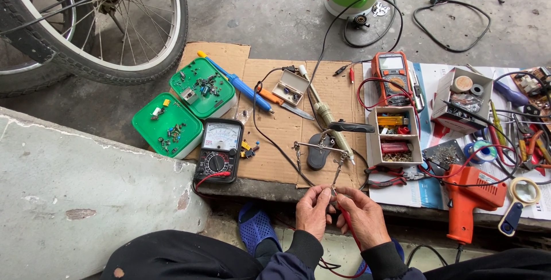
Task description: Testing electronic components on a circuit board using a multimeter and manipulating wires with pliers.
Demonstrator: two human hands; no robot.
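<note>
A small part [333, 191] (too small to identify) is pinched between the fingertips of the left hand [314, 211] and the right hand [363, 217], both closed on it; a red probe lead [348, 222] is also gripped in the right. Just above the hands a helping-hand clip stand [319, 151] is set on the cardboard-covered counter [275, 136], its clips apparently empty. An analogue multimeter [218, 149] is seen up-left of the left hand. No finished joint is visible, so the work looks to be at an early stage.

green lids [185, 107] | orange glue gun [474, 196] | blue sandal [256, 227]
</note>
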